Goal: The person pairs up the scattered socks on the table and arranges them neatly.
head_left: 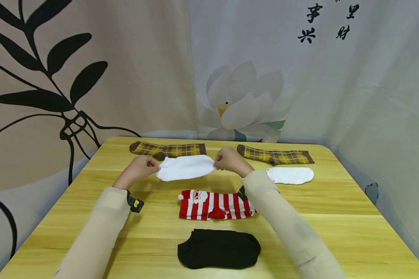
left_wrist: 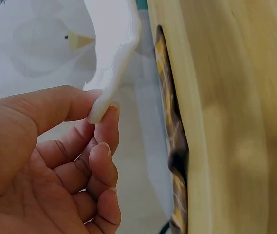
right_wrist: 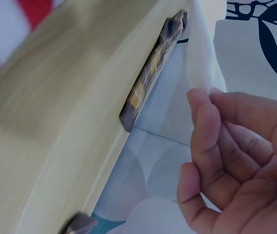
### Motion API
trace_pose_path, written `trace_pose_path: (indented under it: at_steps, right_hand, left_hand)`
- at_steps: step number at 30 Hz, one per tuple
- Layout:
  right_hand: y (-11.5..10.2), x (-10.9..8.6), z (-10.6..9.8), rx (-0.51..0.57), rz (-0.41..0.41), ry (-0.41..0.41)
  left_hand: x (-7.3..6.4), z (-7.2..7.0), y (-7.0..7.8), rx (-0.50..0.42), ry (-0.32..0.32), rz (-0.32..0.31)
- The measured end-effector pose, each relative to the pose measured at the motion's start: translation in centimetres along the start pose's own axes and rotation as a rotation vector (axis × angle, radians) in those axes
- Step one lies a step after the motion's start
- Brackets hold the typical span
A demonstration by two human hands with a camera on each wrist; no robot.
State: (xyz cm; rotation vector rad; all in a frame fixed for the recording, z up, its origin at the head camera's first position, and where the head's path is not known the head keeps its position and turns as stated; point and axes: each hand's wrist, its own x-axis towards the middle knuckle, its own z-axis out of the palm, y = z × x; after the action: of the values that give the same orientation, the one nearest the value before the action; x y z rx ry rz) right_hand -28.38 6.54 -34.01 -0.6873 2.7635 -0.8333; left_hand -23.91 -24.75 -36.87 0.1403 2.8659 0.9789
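Observation:
A white sock (head_left: 186, 167) is stretched sideways between both hands, raised over the table in front of the left plaid sock. At its left end, my left hand (head_left: 141, 169) pinches the fabric between thumb and index finger; the left wrist view shows the white edge (left_wrist: 110, 73) in that pinch. The opposite end is pinched by my right hand (head_left: 232, 160), with the other fingers loosely curled in the right wrist view. Below the held sock lies a red-and-white striped sock (head_left: 213, 205) with a Santa face, partly hidden by the right sleeve.
Two brown-and-yellow plaid socks (head_left: 181, 149) (head_left: 276, 155) lie along the table's back edge. Another white sock (head_left: 290, 175) lies flat at the right, beyond the right forearm. A black sock (head_left: 219, 248) is nearest the front of the wooden table (head_left: 335, 232). A printed curtain (head_left: 153, 77) hangs behind.

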Motion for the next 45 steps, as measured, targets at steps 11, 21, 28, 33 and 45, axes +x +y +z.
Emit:
trace_pose_path:
  at_steps: [11, 21, 28, 33, 45]
  right_hand:
    - [2.5, -2.5, -1.8, 0.044, 0.028, 0.028]
    - [6.2, -5.2, -2.5, 0.095, 0.097, 0.065]
    - [8.0, -6.0, -3.0, 0.091, 0.139, 0.086]
    - [9.6, -6.1, -3.1, 0.084, 0.185, 0.086]
    - [12.4, -5.1, -1.5, 0.088, 0.275, 0.072]
  left_hand:
    - [2.1, 1.9, 2.8, 0.028, -0.008, 0.083]
    - [3.4, 4.1, 5.3, 0.02, -0.063, 0.128]
    - [4.6, 5.5, 6.8, 0.006, -0.093, 0.09]
    - [5.7, 6.7, 7.6, 0.015, -0.109, 0.104]
    - [7.2, 9.2, 6.9, -0.003, -0.153, 0.08]
